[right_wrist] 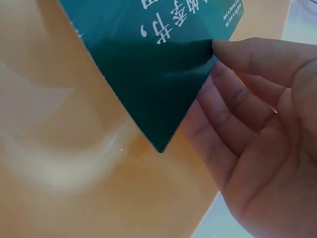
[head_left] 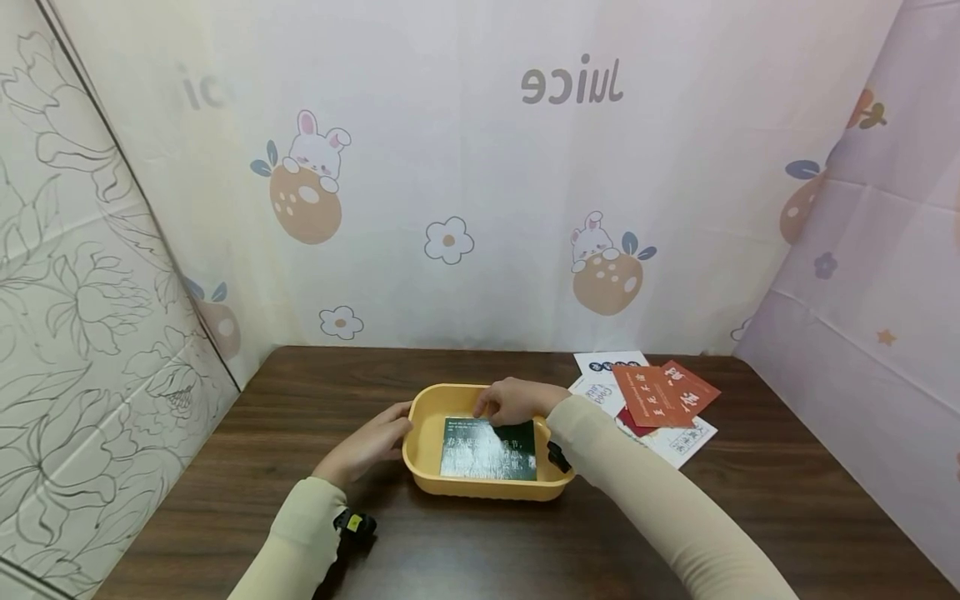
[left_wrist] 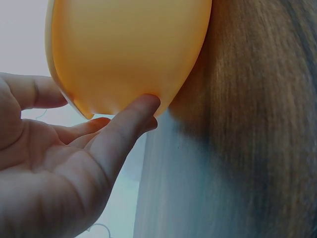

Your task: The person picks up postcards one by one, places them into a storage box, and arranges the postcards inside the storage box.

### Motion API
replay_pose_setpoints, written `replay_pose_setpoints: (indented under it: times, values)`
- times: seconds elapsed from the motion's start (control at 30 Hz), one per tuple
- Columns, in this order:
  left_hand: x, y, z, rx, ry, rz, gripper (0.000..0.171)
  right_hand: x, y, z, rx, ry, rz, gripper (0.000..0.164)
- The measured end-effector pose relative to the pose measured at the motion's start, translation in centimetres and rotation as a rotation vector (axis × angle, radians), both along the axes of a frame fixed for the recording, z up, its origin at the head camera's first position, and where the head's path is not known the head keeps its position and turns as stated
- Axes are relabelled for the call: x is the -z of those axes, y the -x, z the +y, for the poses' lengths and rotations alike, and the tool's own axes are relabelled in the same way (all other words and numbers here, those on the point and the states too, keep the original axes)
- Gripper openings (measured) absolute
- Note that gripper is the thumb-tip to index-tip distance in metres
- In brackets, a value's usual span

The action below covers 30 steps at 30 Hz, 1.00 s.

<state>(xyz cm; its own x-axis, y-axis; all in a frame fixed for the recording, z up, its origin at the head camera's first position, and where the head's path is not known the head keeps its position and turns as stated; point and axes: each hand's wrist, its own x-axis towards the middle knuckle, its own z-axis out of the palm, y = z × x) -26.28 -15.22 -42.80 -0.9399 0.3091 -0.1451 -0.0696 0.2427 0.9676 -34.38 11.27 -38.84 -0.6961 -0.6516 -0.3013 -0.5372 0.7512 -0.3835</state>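
A dark green card (head_left: 487,450) printed with white characters lies in a yellow plastic basin (head_left: 487,490) on the table. Reaching over the basin's far right side, my right hand (head_left: 517,402) pinches the card's far edge. The right wrist view shows the thumb on the printed face of the card (right_wrist: 148,89) and the other fingers of the right hand (right_wrist: 262,114) behind it. At the basin's left end, my left hand (head_left: 375,442) holds the rim. In the left wrist view its thumb is at the rim and its fingertips (left_wrist: 147,103) rest against the outer wall.
To the right of the basin, several cards overlap in a loose pile, with orange-red cards (head_left: 648,398) on top and white ones (head_left: 678,442) beneath. The dark wooden table (head_left: 300,400) ends at a printed curtain (head_left: 480,317) at the back.
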Motion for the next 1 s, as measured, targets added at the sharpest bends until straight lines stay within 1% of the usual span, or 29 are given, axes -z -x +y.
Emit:
replay_pose_setpoints:
  times: [0.13,0.37,0.57,0.73,0.87,1.0]
  values:
    - [0.1,0.0,0.1,-0.011,0.001,0.0,0.052,0.0,-0.2,0.1,0.01,-0.038,-0.012,0.028]
    - [-0.1,0.0,0.0,0.016,0.001,0.002,0.053,-0.6,-0.5,0.3,0.028,-0.093,-0.029,0.031]
    - [-0.3,-0.2,0.0,0.017,0.013,0.003,0.052,-1.2,-0.7,0.3,0.033,-0.14,-0.024,0.036]
    - [-0.3,-0.2,-0.1,0.019,0.016,0.003,0.052,-1.9,-0.8,0.5,0.028,-0.135,-0.01,0.039]
    - [-0.2,-0.1,-0.1,0.019,0.014,0.002,0.052,-2.5,-1.0,0.9,0.025,-0.105,-0.005,0.038]
    - [0.0,0.0,-0.1,0.021,0.005,0.002,0.052,-3.2,-1.1,1.6,0.001,-0.069,0.014,0.037]
